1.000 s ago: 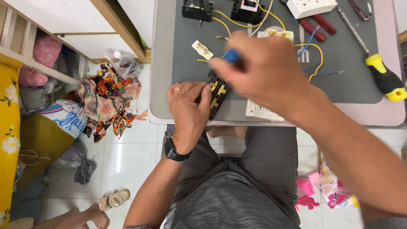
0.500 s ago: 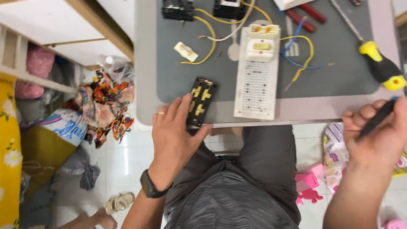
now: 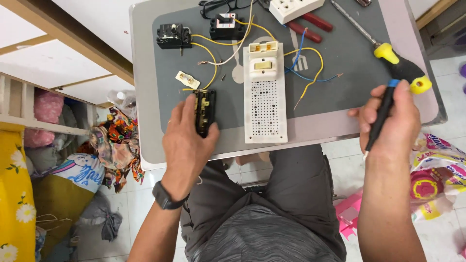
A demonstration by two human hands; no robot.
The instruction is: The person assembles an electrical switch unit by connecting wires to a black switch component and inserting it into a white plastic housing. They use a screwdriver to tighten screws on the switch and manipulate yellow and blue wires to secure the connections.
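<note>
Matt grey mat [image 3: 349, 53], glossy white perforated plastic board [image 3: 264, 109]

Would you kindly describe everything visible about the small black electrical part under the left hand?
The black electrical part is a small oblong block, apparently plastic, with brass-coloured metal contacts on its upper face. It lies flat, lengthwise, on the grey mat, left of the white perforated board. The left hand grips its near end, fingers on both sides.

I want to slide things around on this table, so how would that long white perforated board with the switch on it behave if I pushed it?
The white perforated board lies flat, so it would probably slide rather than tip. It looks like thin plastic, likely light and fairly stiff. The yellow wires and blue wires meeting its switch end would probably tug or drag along.
</note>
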